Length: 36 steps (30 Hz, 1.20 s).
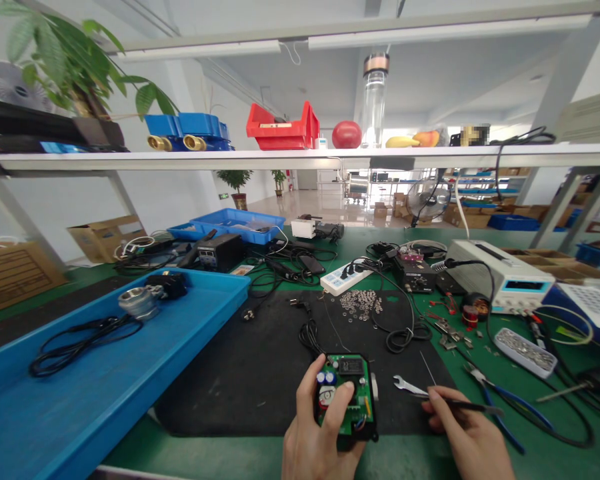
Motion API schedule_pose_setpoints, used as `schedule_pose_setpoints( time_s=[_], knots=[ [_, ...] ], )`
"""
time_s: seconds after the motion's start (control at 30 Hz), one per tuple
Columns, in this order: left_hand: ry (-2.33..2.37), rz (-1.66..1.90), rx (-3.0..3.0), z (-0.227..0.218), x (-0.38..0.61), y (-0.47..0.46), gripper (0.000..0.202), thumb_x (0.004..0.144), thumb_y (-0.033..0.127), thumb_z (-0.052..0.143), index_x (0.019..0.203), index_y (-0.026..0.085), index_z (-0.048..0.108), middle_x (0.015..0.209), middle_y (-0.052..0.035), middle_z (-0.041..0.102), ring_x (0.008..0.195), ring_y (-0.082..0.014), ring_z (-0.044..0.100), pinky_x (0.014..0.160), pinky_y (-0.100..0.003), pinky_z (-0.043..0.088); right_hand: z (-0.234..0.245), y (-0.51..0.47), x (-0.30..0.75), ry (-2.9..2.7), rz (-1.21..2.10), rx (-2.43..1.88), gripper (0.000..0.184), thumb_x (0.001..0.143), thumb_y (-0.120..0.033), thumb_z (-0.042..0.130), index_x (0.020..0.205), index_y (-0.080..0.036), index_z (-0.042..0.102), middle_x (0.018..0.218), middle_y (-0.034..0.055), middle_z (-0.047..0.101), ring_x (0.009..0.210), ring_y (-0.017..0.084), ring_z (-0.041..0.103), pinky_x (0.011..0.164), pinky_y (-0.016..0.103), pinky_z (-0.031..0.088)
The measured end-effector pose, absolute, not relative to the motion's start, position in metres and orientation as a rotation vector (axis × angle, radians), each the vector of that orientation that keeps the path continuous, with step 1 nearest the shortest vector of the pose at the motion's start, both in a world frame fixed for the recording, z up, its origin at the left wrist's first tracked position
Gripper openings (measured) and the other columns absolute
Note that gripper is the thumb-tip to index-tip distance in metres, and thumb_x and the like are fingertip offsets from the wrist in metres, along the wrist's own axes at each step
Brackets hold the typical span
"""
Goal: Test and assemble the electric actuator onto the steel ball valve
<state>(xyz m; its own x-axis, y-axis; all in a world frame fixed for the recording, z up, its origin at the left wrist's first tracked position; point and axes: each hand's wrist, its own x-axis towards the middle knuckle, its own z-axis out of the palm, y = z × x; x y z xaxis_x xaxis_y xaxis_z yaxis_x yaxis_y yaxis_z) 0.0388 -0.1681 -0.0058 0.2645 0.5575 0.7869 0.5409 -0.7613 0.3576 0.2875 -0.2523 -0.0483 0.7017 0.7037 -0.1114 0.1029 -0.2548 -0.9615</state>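
Observation:
My left hand (316, 433) is wrapped round a small green circuit board in a black casing (349, 395), thumb and fingers lying over its blue capacitors, just above the black mat (250, 367). A black cable runs from the board's top towards the back. My right hand (467, 437) pinches a thin dark tool like a soldering iron or probe (460, 403), its tip pointing left towards the board. A small silver spanner (405, 384) lies on the mat between the two hands.
A large blue tray (130, 373) with a black cable and a metal part sits at left. Blue-handled pliers (510, 407), a white tray of small parts (525, 349), a bench power supply (505, 280), a power strip (347, 277) and loose washers (361, 303) crowd the green bench.

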Motion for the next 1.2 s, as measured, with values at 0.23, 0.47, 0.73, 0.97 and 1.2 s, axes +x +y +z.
schedule_pose_setpoints(
  time_s=[0.23, 0.47, 0.73, 0.97, 1.2],
  knots=[
    [1.099, 1.553, 2.508, -0.0055, 0.0385, -0.1679, 0.070, 0.067, 0.008, 0.076, 0.130, 0.031, 0.055, 0.161, -0.0124, 0.037, 0.118, -0.0298, 0.068, 0.070, -0.033, 0.068, -0.0510, -0.2522, 0.2886, -0.641, 0.664, -1.758, 0.069, 0.078, -0.074, 0.067, 0.117, -0.017, 0.069, 0.095, 0.0091, 0.081, 0.084, 0.026, 0.074, 0.080, 0.033, 0.056],
    [1.069, 1.543, 2.502, -0.0045, 0.0379, -0.1684, 0.071, 0.068, 0.005, 0.076, 0.131, 0.031, 0.054, 0.161, -0.0128, 0.036, 0.123, -0.0303, 0.065, 0.074, -0.035, 0.068, -0.0484, -0.2511, 0.2860, -0.633, 0.660, -1.751, 0.070, 0.076, -0.075, 0.068, 0.116, -0.017, 0.068, 0.093, 0.0089, 0.081, 0.082, 0.026, 0.073, 0.079, 0.032, 0.057],
    [1.087, 1.553, 2.524, -0.0057, 0.0378, -0.1668, 0.068, 0.070, 0.009, 0.075, 0.131, 0.031, 0.055, 0.160, -0.0129, 0.037, 0.120, -0.0298, 0.067, 0.072, -0.033, 0.068, -0.0513, -0.2526, 0.2872, -0.643, 0.674, -1.744, 0.068, 0.079, -0.073, 0.067, 0.117, -0.017, 0.068, 0.095, 0.0085, 0.081, 0.084, 0.026, 0.073, 0.080, 0.033, 0.056],
    [1.086, 1.527, 2.509, -0.0038, 0.0380, -0.1687, 0.071, 0.068, 0.005, 0.074, 0.131, 0.031, 0.054, 0.161, -0.0125, 0.036, 0.122, -0.0304, 0.066, 0.074, -0.034, 0.068, -0.0549, -0.2514, 0.2889, -0.663, 0.670, -1.762, 0.069, 0.080, -0.075, 0.065, 0.119, -0.018, 0.066, 0.097, 0.0085, 0.081, 0.086, 0.026, 0.074, 0.083, 0.034, 0.055],
    [1.084, 1.528, 2.499, -0.0048, 0.0388, -0.1681, 0.073, 0.069, 0.006, 0.077, 0.133, 0.032, 0.053, 0.161, -0.0128, 0.036, 0.121, -0.0311, 0.066, 0.073, -0.036, 0.068, -0.0495, -0.2518, 0.2876, -0.654, 0.666, -1.789, 0.072, 0.077, -0.077, 0.065, 0.117, -0.018, 0.067, 0.095, 0.0092, 0.081, 0.085, 0.027, 0.073, 0.082, 0.034, 0.056]
  ],
)
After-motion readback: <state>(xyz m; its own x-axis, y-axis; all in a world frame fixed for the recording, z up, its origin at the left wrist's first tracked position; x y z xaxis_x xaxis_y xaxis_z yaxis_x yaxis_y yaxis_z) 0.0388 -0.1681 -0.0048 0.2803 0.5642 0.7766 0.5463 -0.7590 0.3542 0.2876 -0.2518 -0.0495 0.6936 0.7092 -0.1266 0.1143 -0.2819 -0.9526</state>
